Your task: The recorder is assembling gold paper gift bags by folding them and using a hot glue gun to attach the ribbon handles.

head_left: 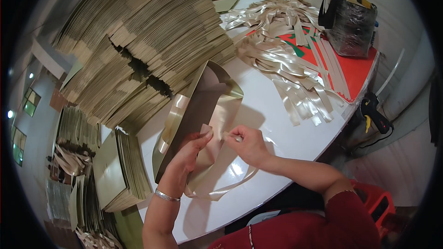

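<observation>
An unfolded gold cardboard box [198, 94] stands tilted on the white table, its dark inner side showing. Wide champagne satin ribbon [224, 113] lies across its side, and a loose length trails onto the tabletop. My left hand [187, 151] reaches along the box's near side, thumb and fingers pinching a short, flat beige end that looks like ribbon. Close by on the right, my right hand [249, 146] is closed in a pinch at the ribbon's edge. Its fingers cover most of what they grip.
Tall stacks of flat gold cardboard [152, 32] fill the back left, with another stack [122, 170] nearer. Cut satin ribbons [281, 60] lie in heaps at the back right, beside a plastic-wrapped container [350, 27]. A black glue gun [374, 113] hangs off the table's right edge.
</observation>
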`<state>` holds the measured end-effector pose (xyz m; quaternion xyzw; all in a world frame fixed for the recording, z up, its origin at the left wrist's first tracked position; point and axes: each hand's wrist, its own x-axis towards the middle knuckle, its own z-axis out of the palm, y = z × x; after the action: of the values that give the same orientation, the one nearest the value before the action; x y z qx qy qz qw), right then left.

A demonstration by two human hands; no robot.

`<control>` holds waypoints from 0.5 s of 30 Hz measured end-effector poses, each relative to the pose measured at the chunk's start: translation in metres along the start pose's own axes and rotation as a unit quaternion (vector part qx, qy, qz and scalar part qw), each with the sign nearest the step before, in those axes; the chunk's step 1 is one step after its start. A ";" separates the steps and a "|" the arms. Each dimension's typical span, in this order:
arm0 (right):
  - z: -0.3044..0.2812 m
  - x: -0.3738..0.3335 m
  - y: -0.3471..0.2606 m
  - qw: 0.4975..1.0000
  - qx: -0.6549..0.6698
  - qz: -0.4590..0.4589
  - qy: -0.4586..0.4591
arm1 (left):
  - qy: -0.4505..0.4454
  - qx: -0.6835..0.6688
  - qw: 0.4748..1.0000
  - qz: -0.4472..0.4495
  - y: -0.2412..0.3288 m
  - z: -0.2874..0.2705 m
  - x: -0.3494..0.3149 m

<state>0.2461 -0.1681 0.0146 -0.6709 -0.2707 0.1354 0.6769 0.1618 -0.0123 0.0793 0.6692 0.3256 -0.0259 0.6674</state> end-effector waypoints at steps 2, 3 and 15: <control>0.006 -0.003 0.003 0.999 -0.012 -0.023 0.028 | -0.011 -0.016 1.000 -0.014 -0.001 0.000 0.002; 0.008 -0.004 0.003 0.999 -0.019 -0.019 0.044 | -0.007 -0.033 0.999 -0.013 -0.001 0.001 0.003; 0.000 -0.012 -0.001 0.966 0.204 0.154 -0.037 | -0.014 -0.015 0.997 0.076 -0.006 0.023 -0.009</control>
<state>0.2363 -0.1747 0.0137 -0.5472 -0.1556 0.3147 0.7598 0.1611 -0.0373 0.0752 0.6813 0.2652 0.0202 0.6820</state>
